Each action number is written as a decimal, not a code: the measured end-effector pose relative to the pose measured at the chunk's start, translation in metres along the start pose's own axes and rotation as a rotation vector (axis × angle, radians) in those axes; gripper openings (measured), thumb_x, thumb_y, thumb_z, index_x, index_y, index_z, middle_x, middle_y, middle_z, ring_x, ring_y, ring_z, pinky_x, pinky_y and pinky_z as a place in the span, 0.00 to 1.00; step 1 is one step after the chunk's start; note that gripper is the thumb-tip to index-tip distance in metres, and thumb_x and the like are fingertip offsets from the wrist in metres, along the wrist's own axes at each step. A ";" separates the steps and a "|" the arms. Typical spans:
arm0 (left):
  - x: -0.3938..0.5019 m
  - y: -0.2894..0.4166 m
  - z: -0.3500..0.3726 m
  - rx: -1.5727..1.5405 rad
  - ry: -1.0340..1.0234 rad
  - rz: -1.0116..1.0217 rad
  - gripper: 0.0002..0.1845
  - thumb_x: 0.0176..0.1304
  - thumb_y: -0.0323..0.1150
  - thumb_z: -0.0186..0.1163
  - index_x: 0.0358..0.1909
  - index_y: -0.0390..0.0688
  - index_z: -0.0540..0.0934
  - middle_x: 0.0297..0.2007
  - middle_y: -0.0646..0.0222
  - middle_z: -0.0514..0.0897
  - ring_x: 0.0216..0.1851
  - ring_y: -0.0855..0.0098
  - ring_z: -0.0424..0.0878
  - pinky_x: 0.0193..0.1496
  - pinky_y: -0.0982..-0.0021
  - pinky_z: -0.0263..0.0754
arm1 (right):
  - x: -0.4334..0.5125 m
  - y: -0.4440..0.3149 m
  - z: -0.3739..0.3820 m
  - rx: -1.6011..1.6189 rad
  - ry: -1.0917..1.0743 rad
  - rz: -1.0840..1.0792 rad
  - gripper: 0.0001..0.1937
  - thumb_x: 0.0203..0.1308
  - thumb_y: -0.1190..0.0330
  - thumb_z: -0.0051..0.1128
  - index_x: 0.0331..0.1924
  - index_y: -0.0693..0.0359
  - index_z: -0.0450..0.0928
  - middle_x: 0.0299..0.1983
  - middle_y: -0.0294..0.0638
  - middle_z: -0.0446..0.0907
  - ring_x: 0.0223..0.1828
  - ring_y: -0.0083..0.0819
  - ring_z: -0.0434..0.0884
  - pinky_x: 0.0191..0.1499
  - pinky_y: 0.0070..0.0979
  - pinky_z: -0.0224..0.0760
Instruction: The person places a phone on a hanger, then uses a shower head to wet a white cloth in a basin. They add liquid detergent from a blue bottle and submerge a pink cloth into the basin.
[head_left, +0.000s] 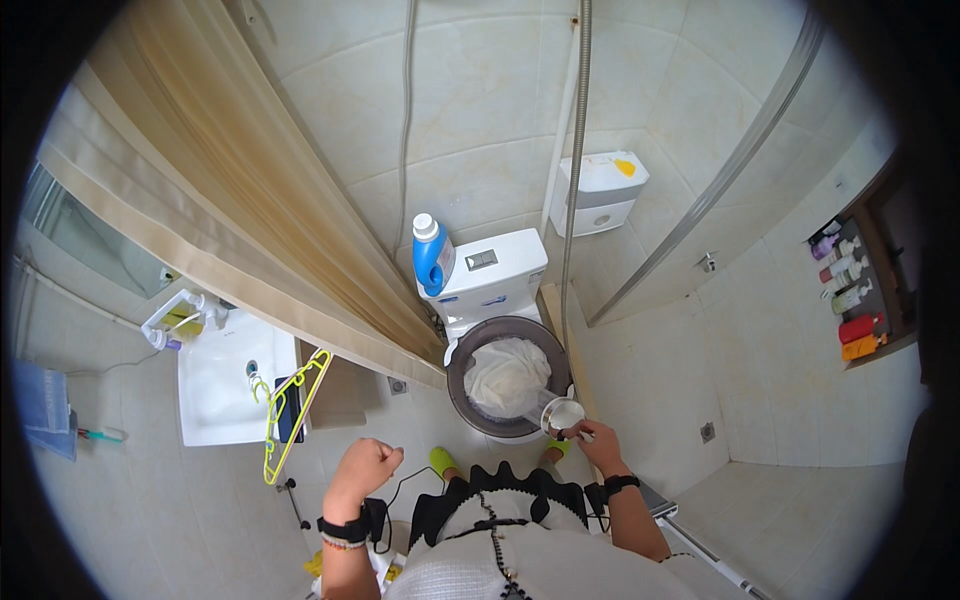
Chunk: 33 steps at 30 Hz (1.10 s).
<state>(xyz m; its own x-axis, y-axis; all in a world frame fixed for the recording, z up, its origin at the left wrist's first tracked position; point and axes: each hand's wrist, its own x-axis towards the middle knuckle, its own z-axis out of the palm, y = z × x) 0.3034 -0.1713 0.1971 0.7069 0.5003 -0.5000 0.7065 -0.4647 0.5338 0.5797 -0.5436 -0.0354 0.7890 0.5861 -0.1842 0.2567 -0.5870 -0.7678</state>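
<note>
A round dark basin (457, 397) rests on the toilet, below its tank, with white cloth (508, 373) bunched in water inside. My right hand (594, 444) holds a clear cup (562, 414) by its handle at the basin's lower right rim. The cup is tilted towards the basin, and liquid seems to run from it onto the cloth. My left hand (366, 466) is curled in the air to the lower left of the basin, with nothing seen in it. A blue detergent bottle (429, 259) with a white cap stands on the tank's left end.
On the left, lime-green hangers (289, 420) lie at the edge of a white washbasin (217, 420), beside a dark flat object. A beige curtain (300, 225) hangs between washbasin and toilet. A shower hose (574, 187) hangs right of the tank. Several bottles (847, 296) stand on a shelf far right.
</note>
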 end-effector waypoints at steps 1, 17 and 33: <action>0.000 0.000 0.000 0.000 0.001 0.000 0.26 0.69 0.43 0.59 0.17 0.32 0.78 0.15 0.59 0.81 0.16 0.66 0.79 0.30 0.63 0.75 | 0.000 0.000 0.000 -0.008 -0.004 -0.001 0.12 0.53 0.75 0.66 0.43 0.57 0.86 0.41 0.45 0.89 0.45 0.42 0.89 0.53 0.33 0.82; 0.003 0.001 0.001 -0.033 0.020 0.003 0.25 0.67 0.42 0.59 0.16 0.33 0.78 0.14 0.57 0.78 0.16 0.59 0.76 0.29 0.60 0.74 | 0.001 0.001 -0.001 -0.128 0.078 0.071 0.12 0.52 0.76 0.64 0.42 0.55 0.87 0.40 0.45 0.90 0.44 0.44 0.89 0.47 0.36 0.82; 0.023 0.018 -0.007 0.105 0.078 0.171 0.26 0.69 0.42 0.61 0.17 0.32 0.77 0.14 0.52 0.74 0.17 0.53 0.74 0.27 0.59 0.70 | 0.008 -0.007 -0.007 -0.102 0.159 0.058 0.10 0.55 0.73 0.69 0.42 0.57 0.86 0.41 0.44 0.90 0.45 0.42 0.90 0.48 0.34 0.82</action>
<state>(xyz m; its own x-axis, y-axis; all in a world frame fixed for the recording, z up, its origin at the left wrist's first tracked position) 0.3324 -0.1630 0.1997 0.8147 0.4611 -0.3517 0.5793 -0.6193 0.5299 0.5882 -0.5385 -0.0272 0.8803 0.4588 -0.1210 0.2571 -0.6755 -0.6911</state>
